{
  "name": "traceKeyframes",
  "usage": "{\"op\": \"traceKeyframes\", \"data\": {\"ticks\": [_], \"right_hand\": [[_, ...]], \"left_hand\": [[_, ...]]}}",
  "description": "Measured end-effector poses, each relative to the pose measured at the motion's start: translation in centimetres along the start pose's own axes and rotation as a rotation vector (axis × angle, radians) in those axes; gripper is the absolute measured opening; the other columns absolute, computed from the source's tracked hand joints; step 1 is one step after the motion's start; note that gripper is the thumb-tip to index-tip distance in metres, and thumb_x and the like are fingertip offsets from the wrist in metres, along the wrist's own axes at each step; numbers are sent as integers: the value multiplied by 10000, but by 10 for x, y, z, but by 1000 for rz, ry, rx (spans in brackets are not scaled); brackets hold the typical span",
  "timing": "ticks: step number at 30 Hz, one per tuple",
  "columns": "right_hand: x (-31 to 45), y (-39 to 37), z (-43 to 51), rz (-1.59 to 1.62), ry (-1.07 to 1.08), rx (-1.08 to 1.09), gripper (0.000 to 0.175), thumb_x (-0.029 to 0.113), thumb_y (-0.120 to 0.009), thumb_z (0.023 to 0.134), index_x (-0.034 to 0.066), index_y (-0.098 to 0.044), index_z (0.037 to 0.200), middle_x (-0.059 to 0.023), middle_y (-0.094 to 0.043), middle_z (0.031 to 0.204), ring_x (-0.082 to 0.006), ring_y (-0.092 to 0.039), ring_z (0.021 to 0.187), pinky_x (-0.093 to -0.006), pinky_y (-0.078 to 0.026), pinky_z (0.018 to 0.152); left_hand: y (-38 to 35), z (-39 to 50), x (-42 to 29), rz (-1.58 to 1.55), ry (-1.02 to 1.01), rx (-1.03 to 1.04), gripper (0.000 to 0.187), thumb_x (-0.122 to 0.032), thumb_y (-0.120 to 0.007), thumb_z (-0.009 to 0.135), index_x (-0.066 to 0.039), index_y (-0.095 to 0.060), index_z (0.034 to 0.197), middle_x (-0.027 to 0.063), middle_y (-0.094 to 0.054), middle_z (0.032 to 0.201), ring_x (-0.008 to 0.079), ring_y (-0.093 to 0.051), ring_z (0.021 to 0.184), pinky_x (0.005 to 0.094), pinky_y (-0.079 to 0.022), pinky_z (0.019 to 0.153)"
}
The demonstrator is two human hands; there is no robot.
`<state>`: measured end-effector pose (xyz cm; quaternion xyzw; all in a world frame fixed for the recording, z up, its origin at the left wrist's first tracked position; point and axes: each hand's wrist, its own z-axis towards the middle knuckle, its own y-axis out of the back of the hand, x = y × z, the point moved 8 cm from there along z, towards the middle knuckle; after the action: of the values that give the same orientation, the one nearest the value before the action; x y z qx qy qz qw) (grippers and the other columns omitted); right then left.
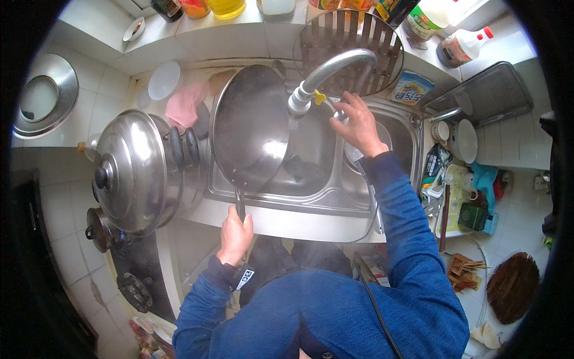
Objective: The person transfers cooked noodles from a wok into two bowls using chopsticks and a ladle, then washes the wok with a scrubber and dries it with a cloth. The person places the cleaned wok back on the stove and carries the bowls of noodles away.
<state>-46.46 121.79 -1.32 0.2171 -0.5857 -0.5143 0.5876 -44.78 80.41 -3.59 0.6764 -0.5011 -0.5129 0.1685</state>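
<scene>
My left hand [236,234] grips the handle [241,204] of a dark wok [251,125], which is tilted over the left basin of a stainless steel double sink [316,179]. Its inside shines near the lower right rim. Above the basin arches a metal faucet [343,56] with a white nozzle [299,102] and a yellow tab, the nozzle close to the wok's right rim. At the faucet's lever, my right hand [358,123] has its thumb and fingers around the knob; exactly how firmly they hold it is partly hidden.
On the left stands a large lidded steel pot [130,172] beside a gas hob [139,269]. A round slatted rack [350,49] leans behind the faucet. Bottles [464,47] line the sill. Cups and a white bowl [464,141] sit right of the sink; a pink cloth [184,105] lies behind the pot.
</scene>
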Motion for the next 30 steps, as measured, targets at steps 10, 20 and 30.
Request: {"op": "traceKeyframes", "data": {"ticks": [10,20,30], "right_hand": [[40,-102,-108,72,-50,656,242,176,-606,886,51,-739,1045,-229,-656,1147,-417,-628,1075,-499,-535,906],[16,-227,-146,-237,-6,1288,362,159,-585,852,54,-735,1164,-239,-622,1329,-439,-604,1222,-496,-528,994],[35,-194,-141,-153,83,1212,283,186,-581,881,29,-758,1037,-212,-722,1120,-384,-691,1059,-464,-547,924]], "left_hand": [[-3,5,5,-334,190,223,253,-173,-644,952,17,-548,1090,129,-658,725,214,-658,520,372,-531,507],[-21,3,16,-647,294,408,172,-186,-626,983,-55,-515,987,8,-562,671,96,-555,491,281,-467,435],[-21,5,17,-675,289,437,161,-171,-616,989,-61,-501,965,10,-555,685,96,-554,506,278,-467,440]]}}
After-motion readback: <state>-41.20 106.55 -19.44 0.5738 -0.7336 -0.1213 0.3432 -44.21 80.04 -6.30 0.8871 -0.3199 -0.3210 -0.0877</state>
